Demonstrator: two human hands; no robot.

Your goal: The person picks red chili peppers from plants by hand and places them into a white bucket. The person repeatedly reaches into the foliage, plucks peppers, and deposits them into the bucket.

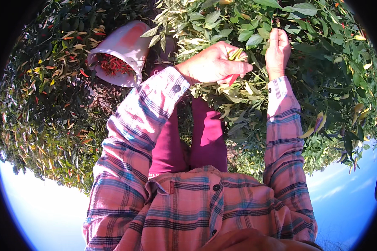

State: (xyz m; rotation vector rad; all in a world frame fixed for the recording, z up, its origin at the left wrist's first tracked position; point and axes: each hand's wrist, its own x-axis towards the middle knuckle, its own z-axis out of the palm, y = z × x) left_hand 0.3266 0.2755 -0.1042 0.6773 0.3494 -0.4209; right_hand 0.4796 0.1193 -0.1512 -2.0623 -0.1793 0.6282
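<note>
My left hand (218, 62) is closed around several picked chili peppers (234, 79). Their green stems stick out above the thumb, and red flesh shows below it. To its right, my right hand (278, 50) reaches up into a leafy pepper plant (254, 31). Its fingers are curled close to a thin stem; whether they grip anything is hidden. A white plastic bucket (135, 40) leans at the upper left with its mouth facing me, and red chili peppers (114, 66) lie inside it.
Dense pepper bushes (50, 94) with red, orange and yellow pods stand on the left. More foliage (330, 72) on the right bears pale yellow pods (320, 122), one with a purple patch. My legs (207, 138) in magenta trousers stand between the plants.
</note>
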